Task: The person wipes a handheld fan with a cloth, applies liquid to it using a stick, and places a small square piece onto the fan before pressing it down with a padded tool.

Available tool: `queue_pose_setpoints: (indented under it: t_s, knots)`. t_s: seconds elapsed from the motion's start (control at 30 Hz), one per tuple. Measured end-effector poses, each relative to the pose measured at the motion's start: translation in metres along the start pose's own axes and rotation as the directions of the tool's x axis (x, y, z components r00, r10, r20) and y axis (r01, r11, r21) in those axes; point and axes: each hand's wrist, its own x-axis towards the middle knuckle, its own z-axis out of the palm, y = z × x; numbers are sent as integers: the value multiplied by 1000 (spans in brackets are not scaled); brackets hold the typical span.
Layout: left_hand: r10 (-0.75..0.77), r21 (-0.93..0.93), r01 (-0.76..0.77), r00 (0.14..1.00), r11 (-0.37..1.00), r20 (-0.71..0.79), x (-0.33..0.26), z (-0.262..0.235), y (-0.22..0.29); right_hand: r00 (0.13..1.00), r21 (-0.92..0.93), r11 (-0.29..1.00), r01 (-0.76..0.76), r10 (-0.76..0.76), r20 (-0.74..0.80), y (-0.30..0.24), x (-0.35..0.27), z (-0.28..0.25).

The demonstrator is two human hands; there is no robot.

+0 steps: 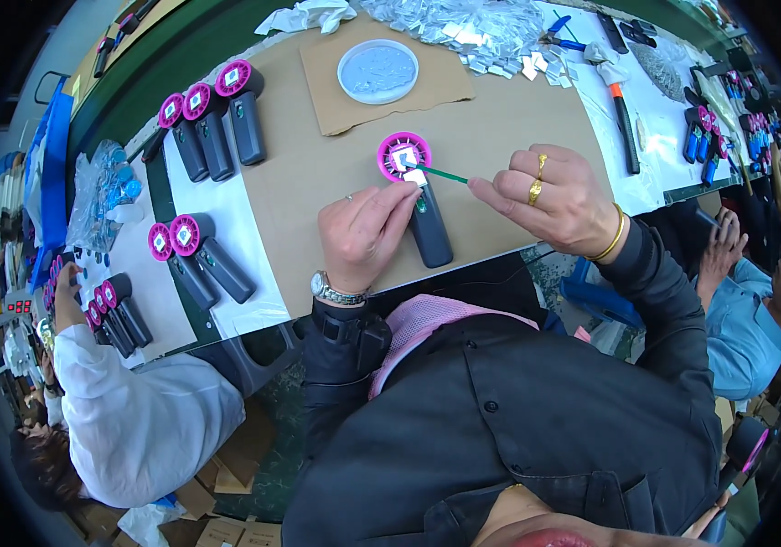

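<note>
A dark grey handheld fan (pixel 431 232) with a pink ring head lies on brown cardboard in front of me, its handle toward me. A white square with a bluish smear sits at the middle of its head. My left hand (pixel 358 232) pinches a small white square piece (pixel 417 178) just below that head. My right hand (pixel 554 196), with its fingers curled, grips a thin green stick (pixel 447 174). The stick's far tip reaches the white centre of the fan head; whether it touches cannot be seen.
A round dish (pixel 377 71) of pale paste stands on a cardboard piece (pixel 449 84). Behind lies a heap of small silvery-white squares (pixel 472 32). More fans (pixel 214 146) lie left. An orange-and-black tool (pixel 625 123) lies right. Co-workers sit both sides, one in a white sleeve (pixel 135 410).
</note>
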Motion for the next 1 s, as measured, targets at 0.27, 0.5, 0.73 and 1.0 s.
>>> queue_pose_setpoints:
  t_s: [0.27, 0.5, 0.73, 1.0]
  knots:
    - [10, 17, -10, 1000, 1000, 17, -1, -1, -1, 985, 121, 986, -118, 131, -109, 4, -8, 0]
    - [45, -1, -45, 999, 999, -11, 2, -2, -3, 964, 228, 959, -170, 210, -162, -2, -14, -2]
    - [50, -16, -50, 998, 999, -45, 5, -2, 0, 987, 181, 977, -114, 132, -92, 3, -17, -3]
    - [15, 10, -14, 998, 1000, -62, 4, -1, 2, 995, 91, 994, -53, 60, -76, 9, -21, -4]
